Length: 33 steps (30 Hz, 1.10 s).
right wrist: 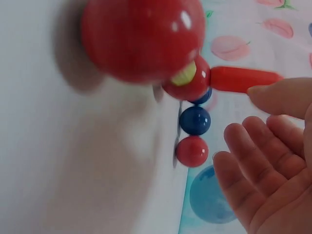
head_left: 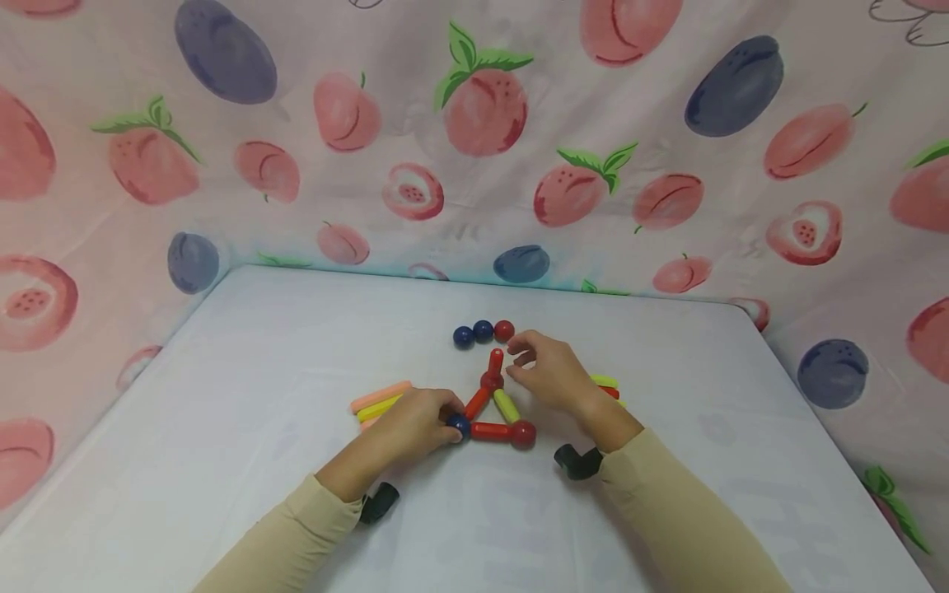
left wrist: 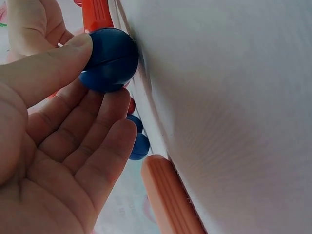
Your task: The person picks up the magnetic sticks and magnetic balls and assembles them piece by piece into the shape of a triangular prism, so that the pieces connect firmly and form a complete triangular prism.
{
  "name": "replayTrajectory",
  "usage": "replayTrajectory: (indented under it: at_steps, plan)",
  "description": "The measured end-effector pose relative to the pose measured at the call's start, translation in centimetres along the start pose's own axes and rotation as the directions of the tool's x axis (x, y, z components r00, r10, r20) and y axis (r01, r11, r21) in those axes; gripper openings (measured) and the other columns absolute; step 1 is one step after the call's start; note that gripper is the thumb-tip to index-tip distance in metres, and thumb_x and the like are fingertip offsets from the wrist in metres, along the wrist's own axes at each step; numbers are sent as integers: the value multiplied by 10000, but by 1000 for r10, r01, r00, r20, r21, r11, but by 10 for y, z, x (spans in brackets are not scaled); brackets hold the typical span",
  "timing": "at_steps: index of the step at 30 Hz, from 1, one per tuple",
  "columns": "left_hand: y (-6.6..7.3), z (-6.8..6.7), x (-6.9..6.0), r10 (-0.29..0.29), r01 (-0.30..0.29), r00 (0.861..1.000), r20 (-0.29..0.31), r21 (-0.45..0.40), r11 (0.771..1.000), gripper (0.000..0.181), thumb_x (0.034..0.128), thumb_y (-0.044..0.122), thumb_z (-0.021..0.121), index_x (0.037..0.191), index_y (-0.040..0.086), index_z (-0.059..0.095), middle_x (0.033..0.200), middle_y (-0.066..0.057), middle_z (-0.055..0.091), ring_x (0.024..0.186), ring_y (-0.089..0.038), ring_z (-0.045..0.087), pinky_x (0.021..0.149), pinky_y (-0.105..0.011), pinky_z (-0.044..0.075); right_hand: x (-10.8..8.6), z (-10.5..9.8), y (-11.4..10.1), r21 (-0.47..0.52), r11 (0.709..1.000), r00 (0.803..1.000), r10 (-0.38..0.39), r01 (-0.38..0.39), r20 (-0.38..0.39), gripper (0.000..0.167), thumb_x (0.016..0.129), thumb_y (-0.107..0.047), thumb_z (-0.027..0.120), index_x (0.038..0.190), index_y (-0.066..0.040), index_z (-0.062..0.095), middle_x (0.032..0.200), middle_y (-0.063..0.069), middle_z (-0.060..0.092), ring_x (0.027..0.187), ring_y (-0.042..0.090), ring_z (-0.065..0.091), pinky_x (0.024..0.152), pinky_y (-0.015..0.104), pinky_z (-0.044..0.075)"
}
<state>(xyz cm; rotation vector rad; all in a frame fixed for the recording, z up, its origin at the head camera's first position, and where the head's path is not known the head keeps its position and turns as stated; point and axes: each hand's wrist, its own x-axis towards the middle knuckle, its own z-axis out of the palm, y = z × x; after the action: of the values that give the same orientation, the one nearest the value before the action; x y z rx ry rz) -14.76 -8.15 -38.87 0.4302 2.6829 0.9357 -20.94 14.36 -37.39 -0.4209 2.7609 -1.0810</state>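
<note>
Near the middle of the table lies a triangle of rods and balls. Its corners are a blue ball (head_left: 459, 427), a red ball (head_left: 523, 434) and a farther red ball (head_left: 492, 380). Two red rods (head_left: 491, 431) and a yellow-green rod (head_left: 507, 406) form the sides. From the farther red ball a red rod (right wrist: 241, 79) stands upward. My left hand (head_left: 418, 422) pinches the blue ball between thumb and fingers. My right hand (head_left: 552, 371) is just right of the upright rod with fingers loosely bent; whether the thumb touches the rod is unclear.
Behind the triangle, two loose blue balls (head_left: 483, 331) and a red one (head_left: 504, 331) sit in a row. Orange and yellow rods (head_left: 380, 408) lie by my left hand. More rods (head_left: 605, 381) are partly hidden behind my right wrist. A fruit-print cloth (head_left: 474, 206) hangs behind the table.
</note>
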Motion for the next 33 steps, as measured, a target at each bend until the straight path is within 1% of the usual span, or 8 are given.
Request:
replayTrajectory:
  at_steps: [4,11,16,19,23,26,30,33]
  plan:
    - [0,-1,0,12,-12,1000,-1,3,1000,257,853,135,811,1092,108,720,928,32,660,854,-164,575,844,-358,527,9,-7,1,-53,998,999,23,-21,32,454,955,-155,665,1393,-88,567,1331,113,609,1190,279,584,905,419,545]
    - [0,-2,0,27,-27,1000,10,-15,1000,261,854,120,807,1099,95,718,942,27,671,852,-156,581,834,-342,531,34,-14,6,-146,988,997,52,-44,48,484,966,-173,658,1435,-131,547,1355,115,597,1254,304,539,970,453,505]
    - [1,-2,-1,27,-26,1000,16,-24,999,266,855,120,807,1104,91,719,937,26,669,848,-157,583,828,-332,533,49,-17,7,-200,979,995,51,-33,86,503,963,-152,645,1449,-100,527,1392,133,566,1278,323,514,993,469,485]
    - [1,-2,0,26,-26,1000,16,-23,999,266,855,125,809,1105,92,721,935,27,670,846,-154,585,829,-328,536,54,-17,6,-224,974,989,77,-48,126,520,957,-125,613,1464,-85,506,1423,148,539,1309,340,480,1036,494,446]
    - [0,-1,0,29,-29,1000,12,-13,1000,262,853,129,811,1098,94,723,924,31,663,843,-156,579,820,-327,530,58,-15,5,-230,969,985,119,-88,124,528,954,-97,600,1470,-80,493,1429,155,517,1318,335,460,1060,486,424]
    - [0,-1,0,30,-30,999,12,-11,999,261,853,131,812,1096,95,725,918,33,656,847,-162,575,816,-332,525,59,-14,5,-242,966,986,120,-91,111,517,954,-94,621,1457,-72,501,1417,156,517,1293,327,486,1050,471,437]
    - [-1,-1,0,26,-26,1000,11,-13,1000,263,854,132,811,1100,96,727,920,35,653,852,-165,572,818,-333,523,57,-13,10,-279,957,979,132,-83,158,469,947,-101,628,1406,-55,550,1355,151,563,1246,324,511,1055,477,428]
    - [-2,0,0,25,-25,1000,9,-8,1000,261,855,131,809,1100,95,727,916,34,650,848,-166,569,807,-328,519,52,-12,14,-288,953,971,151,-94,184,418,943,-107,640,1353,-44,589,1244,136,607,1173,307,522,1033,457,448]
